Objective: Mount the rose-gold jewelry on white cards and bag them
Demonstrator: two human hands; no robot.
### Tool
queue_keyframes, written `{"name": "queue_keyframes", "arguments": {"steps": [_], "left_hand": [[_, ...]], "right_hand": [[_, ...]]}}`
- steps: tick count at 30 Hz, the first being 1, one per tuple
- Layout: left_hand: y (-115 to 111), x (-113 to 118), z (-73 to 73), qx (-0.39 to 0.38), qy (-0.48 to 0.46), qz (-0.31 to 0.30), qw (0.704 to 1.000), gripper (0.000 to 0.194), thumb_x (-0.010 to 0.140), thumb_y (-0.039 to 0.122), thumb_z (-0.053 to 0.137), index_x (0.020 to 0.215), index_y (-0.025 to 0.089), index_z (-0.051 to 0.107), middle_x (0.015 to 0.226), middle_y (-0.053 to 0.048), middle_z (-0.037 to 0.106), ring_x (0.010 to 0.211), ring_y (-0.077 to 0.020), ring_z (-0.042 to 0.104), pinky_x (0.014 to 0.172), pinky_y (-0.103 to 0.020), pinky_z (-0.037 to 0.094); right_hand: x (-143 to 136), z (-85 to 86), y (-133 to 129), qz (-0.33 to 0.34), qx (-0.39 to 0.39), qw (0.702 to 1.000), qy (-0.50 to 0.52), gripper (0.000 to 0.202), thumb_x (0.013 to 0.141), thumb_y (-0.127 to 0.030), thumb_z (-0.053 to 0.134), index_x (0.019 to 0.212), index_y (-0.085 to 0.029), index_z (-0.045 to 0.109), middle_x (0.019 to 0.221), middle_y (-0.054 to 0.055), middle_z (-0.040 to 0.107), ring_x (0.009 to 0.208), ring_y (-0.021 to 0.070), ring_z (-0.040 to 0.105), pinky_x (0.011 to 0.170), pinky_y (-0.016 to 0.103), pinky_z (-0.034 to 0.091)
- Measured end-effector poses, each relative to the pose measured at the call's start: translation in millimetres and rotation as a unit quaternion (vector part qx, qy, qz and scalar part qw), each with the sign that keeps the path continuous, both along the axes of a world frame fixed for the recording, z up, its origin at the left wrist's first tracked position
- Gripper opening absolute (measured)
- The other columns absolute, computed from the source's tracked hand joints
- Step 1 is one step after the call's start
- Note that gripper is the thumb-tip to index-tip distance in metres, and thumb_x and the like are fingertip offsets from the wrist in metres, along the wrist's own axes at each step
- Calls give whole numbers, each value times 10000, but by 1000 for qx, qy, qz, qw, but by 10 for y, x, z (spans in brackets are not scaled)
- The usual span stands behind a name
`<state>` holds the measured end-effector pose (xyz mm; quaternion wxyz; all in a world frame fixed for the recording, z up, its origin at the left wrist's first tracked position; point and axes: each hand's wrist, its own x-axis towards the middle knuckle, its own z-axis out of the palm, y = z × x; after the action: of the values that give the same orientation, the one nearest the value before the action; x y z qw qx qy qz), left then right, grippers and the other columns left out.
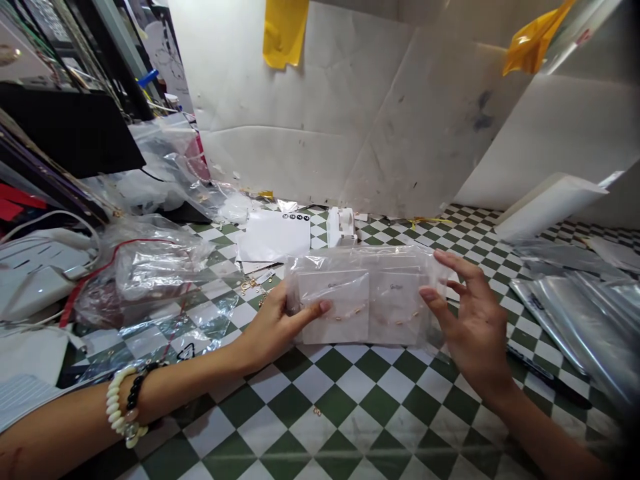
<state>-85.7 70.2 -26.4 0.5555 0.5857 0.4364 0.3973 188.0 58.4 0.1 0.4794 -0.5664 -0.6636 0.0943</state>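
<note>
A clear plastic bag (pixel 373 293) lies across the middle of the view, with white jewelry cards (pixel 335 290) inside that bear fine chains with small gold pieces. My left hand (pixel 280 320) grips the bag's left end, thumb on top over a card and the other fingers hidden behind. Around the bag's right edge, my right hand (pixel 470 320) has its thumb near the front and its fingers raised at the upper corner; the plastic lies between them.
White cards (pixel 275 237) and a white holder (pixel 341 227) stand behind the bag. Small gold findings (pixel 247 285) lie at its left, gold rings (pixel 317 411) in front. Plastic sleeves (pixel 580 327) and a black pen (pixel 547 377) are at right, a wrapped bundle (pixel 155 267) at left.
</note>
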Motion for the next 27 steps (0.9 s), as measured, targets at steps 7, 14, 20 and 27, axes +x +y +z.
{"name": "queue_keyframes", "arguments": {"steps": [7, 14, 20, 27], "left_hand": [[-1, 8, 35, -13, -17, -9, 1000, 440, 839, 481, 721, 1197, 241, 633, 1240, -28, 693, 1118, -207, 655, 969, -295, 554], [-4, 21, 49, -25, 12, 9, 1000, 417, 853, 496, 705, 1160, 222, 631, 1204, -30, 694, 1102, -209, 634, 981, -318, 516], [-13, 12, 29, -53, 16, 9, 998, 457, 873, 504, 687, 1212, 212, 596, 1241, -42, 665, 1115, -207, 610, 974, -324, 500], [-6, 26, 31, -20, 18, 14, 1000, 460, 847, 484, 710, 1184, 185, 618, 1195, -57, 675, 1092, -220, 611, 963, -330, 507]], "right_hand": [[-31, -64, -14, 27, -16, 999, -3, 584, 811, -366, 776, 1339, -333, 528, 1344, 39, 543, 1255, 256, 543, 1061, 446, 488], [48, -76, 47, 43, 27, 996, -74, 615, 815, -327, 778, 1366, -272, 508, 1312, 75, 556, 1228, 259, 562, 1024, 428, 529], [104, -49, 118, 81, 92, 982, -146, 478, 843, -225, 747, 1280, -201, 554, 1192, 92, 623, 1157, 225, 606, 990, 368, 549], [97, -17, 137, 77, 91, 977, -176, 289, 918, -213, 650, 1201, -224, 591, 1129, 65, 652, 1097, 200, 641, 968, 369, 556]]}}
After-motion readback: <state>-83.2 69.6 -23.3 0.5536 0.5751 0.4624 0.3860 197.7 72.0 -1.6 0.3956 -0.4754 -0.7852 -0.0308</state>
